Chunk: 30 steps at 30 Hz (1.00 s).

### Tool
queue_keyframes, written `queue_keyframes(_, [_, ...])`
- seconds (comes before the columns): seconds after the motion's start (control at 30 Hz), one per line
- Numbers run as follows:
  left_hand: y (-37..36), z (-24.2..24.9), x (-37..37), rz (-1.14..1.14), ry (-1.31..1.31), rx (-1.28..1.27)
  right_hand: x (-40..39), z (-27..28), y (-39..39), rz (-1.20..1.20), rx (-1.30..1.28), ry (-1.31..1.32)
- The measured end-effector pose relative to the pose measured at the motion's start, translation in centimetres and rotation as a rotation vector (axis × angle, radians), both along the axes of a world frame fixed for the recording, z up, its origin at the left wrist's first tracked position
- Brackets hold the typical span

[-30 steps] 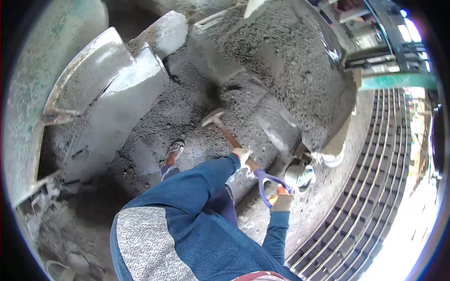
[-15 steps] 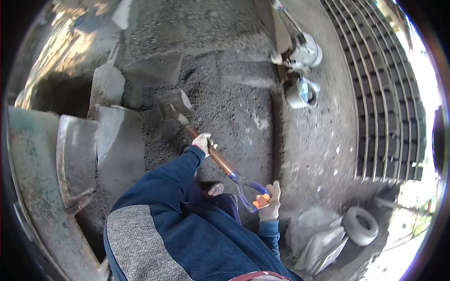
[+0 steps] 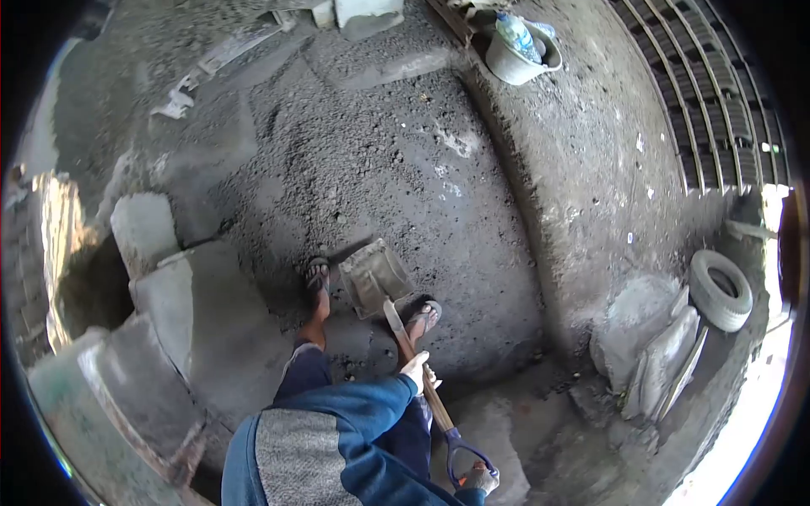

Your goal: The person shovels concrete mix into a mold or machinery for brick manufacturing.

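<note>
Metal shovel in both hands

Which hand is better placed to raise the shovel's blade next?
Likely the left: the left hand holds the shaft nearer the blade, while the right hand is at the purple handle on the far end.

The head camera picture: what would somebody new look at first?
Probably the shovel in the lower middle, its blade between the person's feet, with the left hand gripping its shaft and the right hand its handle. Then maybe the tyre on the far right, beside some slabs, and the bucket with a bottle in it near the top.
</note>
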<state>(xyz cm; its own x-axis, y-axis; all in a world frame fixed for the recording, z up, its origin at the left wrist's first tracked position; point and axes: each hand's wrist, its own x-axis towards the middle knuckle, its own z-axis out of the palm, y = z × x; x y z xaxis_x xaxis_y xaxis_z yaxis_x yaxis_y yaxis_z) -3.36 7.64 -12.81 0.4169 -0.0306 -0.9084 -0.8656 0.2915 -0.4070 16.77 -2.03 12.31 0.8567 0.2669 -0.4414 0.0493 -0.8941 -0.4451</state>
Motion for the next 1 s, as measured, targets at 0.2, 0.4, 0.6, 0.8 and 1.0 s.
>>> queue_keyframes(0.2, [9.3,-11.9,-27.5,-0.268,0.358,0.246,-24.9,-15.9,3.6,-0.275,0.112,0.543])
queue_keyframes(0.4, [17.1,-17.4,-39.4,-0.215,0.537,0.346,-32.6,-25.9,10.9,-0.002,0.257,0.659])
queue_keyframes(0.6, [11.7,-9.0,-35.8,-0.073,0.498,0.392,-25.6,-24.3,5.7,-0.196,0.342,0.976])
queue_keyframes(0.8, [6.1,8.3,-27.5,-0.050,0.142,0.415,-9.0,-12.1,-5.1,0.036,0.343,0.902])
queue_keyframes(1.0, [-0.1,2.8,-11.8,0.065,0.051,0.284,2.4,-5.6,-5.7,0.038,0.122,0.269])
